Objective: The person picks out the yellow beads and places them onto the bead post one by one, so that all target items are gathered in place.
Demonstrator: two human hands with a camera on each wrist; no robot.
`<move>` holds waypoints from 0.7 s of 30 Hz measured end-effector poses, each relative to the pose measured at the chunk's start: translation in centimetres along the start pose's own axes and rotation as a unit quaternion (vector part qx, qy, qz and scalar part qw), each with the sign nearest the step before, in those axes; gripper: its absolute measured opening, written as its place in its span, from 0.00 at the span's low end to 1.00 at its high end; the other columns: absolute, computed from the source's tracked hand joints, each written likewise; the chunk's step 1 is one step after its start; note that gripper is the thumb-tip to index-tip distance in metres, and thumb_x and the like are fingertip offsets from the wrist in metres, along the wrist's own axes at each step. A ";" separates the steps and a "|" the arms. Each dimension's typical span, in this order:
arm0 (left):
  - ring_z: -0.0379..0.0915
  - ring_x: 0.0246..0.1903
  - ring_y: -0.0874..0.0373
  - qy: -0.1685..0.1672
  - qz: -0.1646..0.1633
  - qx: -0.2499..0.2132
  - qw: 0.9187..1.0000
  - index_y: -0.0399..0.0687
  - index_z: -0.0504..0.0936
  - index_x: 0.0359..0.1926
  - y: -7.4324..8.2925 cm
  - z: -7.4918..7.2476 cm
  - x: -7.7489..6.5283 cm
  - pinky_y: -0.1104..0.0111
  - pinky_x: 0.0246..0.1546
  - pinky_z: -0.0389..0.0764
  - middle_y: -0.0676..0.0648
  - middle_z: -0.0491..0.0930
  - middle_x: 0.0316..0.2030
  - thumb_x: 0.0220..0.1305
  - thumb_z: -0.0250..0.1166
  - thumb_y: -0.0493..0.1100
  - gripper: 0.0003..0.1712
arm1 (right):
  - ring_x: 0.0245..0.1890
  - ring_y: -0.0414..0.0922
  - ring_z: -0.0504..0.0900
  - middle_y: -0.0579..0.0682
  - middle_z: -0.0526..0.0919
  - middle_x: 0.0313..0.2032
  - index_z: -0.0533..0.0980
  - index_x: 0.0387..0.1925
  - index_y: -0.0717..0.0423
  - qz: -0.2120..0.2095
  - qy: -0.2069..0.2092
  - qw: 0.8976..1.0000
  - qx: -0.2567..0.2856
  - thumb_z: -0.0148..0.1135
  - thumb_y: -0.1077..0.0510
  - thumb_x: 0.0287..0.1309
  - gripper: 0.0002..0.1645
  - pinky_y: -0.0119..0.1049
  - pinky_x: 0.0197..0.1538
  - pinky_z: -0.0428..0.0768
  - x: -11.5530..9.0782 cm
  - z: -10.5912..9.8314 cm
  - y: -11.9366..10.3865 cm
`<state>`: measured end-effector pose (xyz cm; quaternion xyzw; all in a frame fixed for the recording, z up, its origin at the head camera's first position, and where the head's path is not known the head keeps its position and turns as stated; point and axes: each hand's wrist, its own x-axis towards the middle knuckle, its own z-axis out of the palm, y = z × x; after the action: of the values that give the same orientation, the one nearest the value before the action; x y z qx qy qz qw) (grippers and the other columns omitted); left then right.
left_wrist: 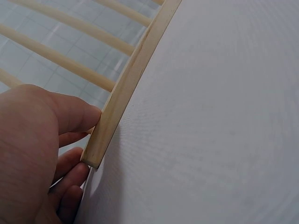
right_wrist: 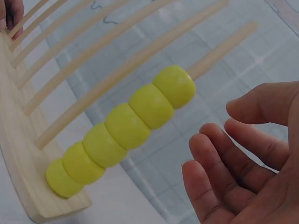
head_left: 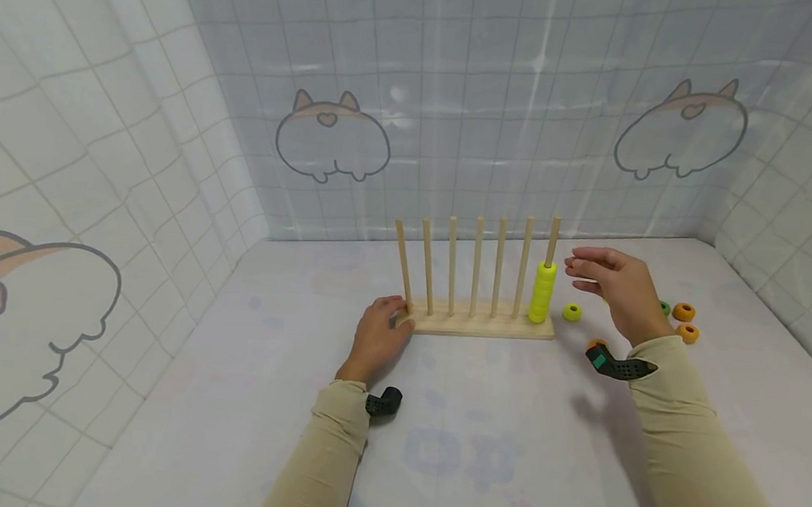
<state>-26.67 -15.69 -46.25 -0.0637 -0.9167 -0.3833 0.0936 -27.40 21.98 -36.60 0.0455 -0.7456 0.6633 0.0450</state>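
Observation:
A wooden bead rack with a flat base (head_left: 479,327) and several upright pegs stands on the table. Yellow beads (right_wrist: 127,126) are stacked on its rightmost peg (head_left: 554,238), whose top stays bare; the other pegs hold none. My left hand (head_left: 379,336) grips the base's left end, thumb (left_wrist: 77,113) on the front face and fingers behind and around the end. Just right of the stacked peg, my right hand (head_left: 616,288) is raised with fingers (right_wrist: 205,154) loosely bent and apart. Nothing shows between them in the right wrist view, and they do not touch the beads.
A loose yellow-green bead (head_left: 571,312) lies right of the base. Farther right are orange beads (head_left: 684,312) and a green bead (head_left: 665,308), partly behind my right wrist. Another orange bead (head_left: 596,344) shows beside the black wristband (head_left: 617,364). Tiled-pattern sheets (head_left: 462,113) enclose the back and sides.

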 end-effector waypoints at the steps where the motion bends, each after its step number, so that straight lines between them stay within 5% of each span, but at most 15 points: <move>1: 0.63 0.67 0.45 0.000 -0.001 0.000 1.000 0.41 0.81 0.60 0.0 0.0 0.0 0.51 0.67 0.63 0.44 0.72 0.65 0.66 0.64 0.45 0.23 | 0.48 0.40 0.83 0.48 0.84 0.49 0.73 0.61 0.64 0.001 0.000 1.000 -0.001 0.63 0.51 0.68 0.27 0.31 0.50 0.82 0.0 0.0 0.1; 21: 0.63 0.67 0.46 -0.008 -0.011 -0.004 1.000 0.43 0.80 0.61 0.0 -0.1 0.0 0.51 0.67 0.63 0.45 0.71 0.65 0.67 0.63 0.46 0.23 | 0.47 0.38 0.83 0.48 0.84 0.50 0.71 0.63 0.66 0.024 -0.011 0.999 -0.019 0.61 0.50 0.70 0.30 0.33 0.51 0.82 -0.5 -1.1 2.4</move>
<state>-26.61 -15.72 -46.21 -0.0572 -0.9164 -0.3876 0.0823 -27.17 23.40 -38.89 0.0341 -0.7591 0.6497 0.0218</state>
